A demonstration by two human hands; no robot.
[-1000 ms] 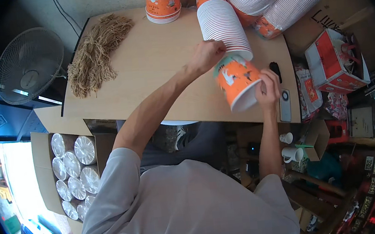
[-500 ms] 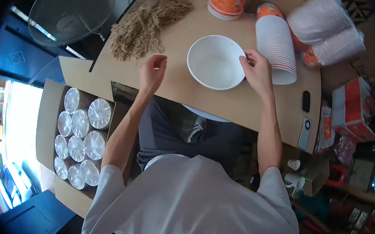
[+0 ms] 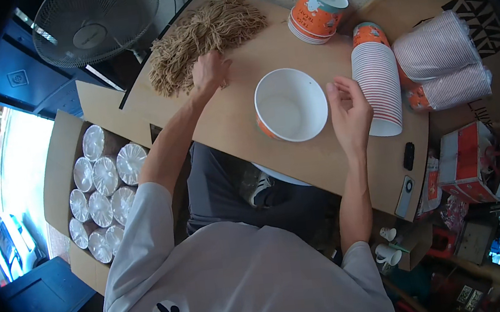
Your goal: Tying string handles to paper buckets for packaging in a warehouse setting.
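1. The paper bucket [image 3: 299, 105] is standing on the table [image 3: 245, 111] close to the middle of the near edge, showing me its round mouth and white inside; a strip of orange outer wall is peeking out low on its left.
2. My right hand [image 3: 350, 109] is hovering just beside the bucket's right rim, its thumb and fingers standing apart and slightly curled.
3. My left hand [image 3: 209, 72] is lying over the near side of the tan strands [image 3: 206, 29], fingers bending downward; I cannot tell whether they are closing on any strands.
4. Those strands are spreading in a loose heap along the table's left edge, reaching toward the far left corner.
5. To the right of my right hand, a long nested stack [image 3: 376, 85] is lying on its side, its open end pointing toward the near edge.
6. Near the far edge, a short stack of orange buckets [image 3: 317, 15] is standing upside down.
7. Plastic-wrapped stacks [image 3: 440, 51] are lying by the table's far right corner.
8. Toward the near right corner, a small black object [image 3: 408, 156] and a grey panel [image 3: 405, 196] are lying near the right edge.
9. Off the table's left side, an open carton [image 3: 58, 182] is holding wrapped cylinders [image 3: 106, 177], and a fan [image 3: 91, 35] is standing beyond the left edge.
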